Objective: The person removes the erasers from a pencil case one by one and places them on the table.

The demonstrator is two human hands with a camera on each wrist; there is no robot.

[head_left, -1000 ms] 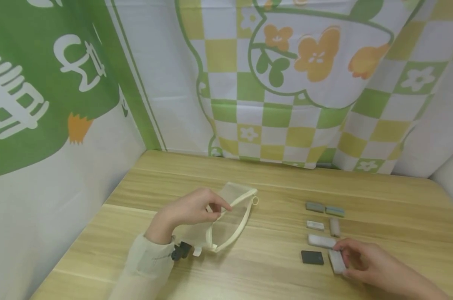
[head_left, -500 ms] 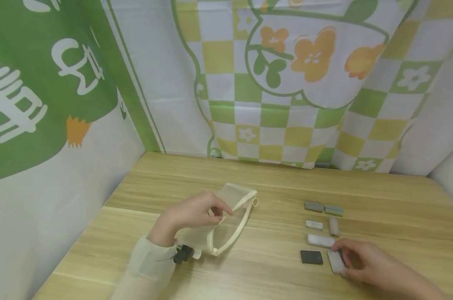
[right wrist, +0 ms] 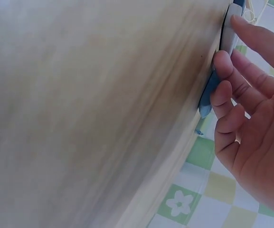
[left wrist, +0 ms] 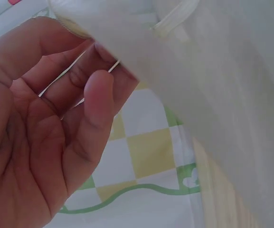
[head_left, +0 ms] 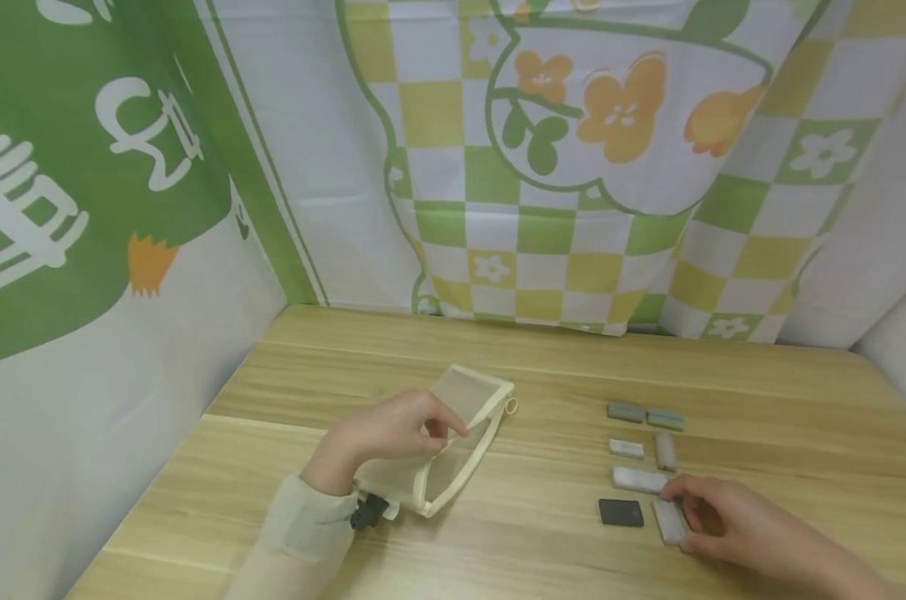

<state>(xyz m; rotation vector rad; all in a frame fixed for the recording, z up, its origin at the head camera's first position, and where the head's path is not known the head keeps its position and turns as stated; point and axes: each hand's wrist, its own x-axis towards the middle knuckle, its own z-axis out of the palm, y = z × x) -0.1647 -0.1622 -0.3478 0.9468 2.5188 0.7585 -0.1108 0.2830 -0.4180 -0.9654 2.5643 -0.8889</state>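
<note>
A cream see-through zipper pouch (head_left: 392, 472) lies on the wooden table, its zipped mouth gaping to the right. My left hand (head_left: 396, 429) holds the mouth's near edge, fingers curled at the zip; in the left wrist view the fingertips of that hand (left wrist: 46, 109) pass partly behind the pouch cloth (left wrist: 212, 95), and the thumb stands apart from it. At the right, my right hand (head_left: 738, 521) pinches a flat pale grey block (head_left: 670, 522) between thumb and fingers, with the block still on the table. In the right wrist view the hand (right wrist: 260, 109) partly hides what it touches.
Beside the right hand lie a long whitish block (head_left: 638, 479), a black flat rectangle (head_left: 621, 512), a small white block (head_left: 627, 449), a beige-grey block (head_left: 666, 451), a grey block (head_left: 626, 412) and a blue-green block (head_left: 666, 418). A patterned curtain (head_left: 550, 225) hangs behind the table.
The view has shifted slightly. My left hand has come a little nearer and right along the pouch, whose mouth looks somewhat narrower. The right hand stays at the pale grey block.
</note>
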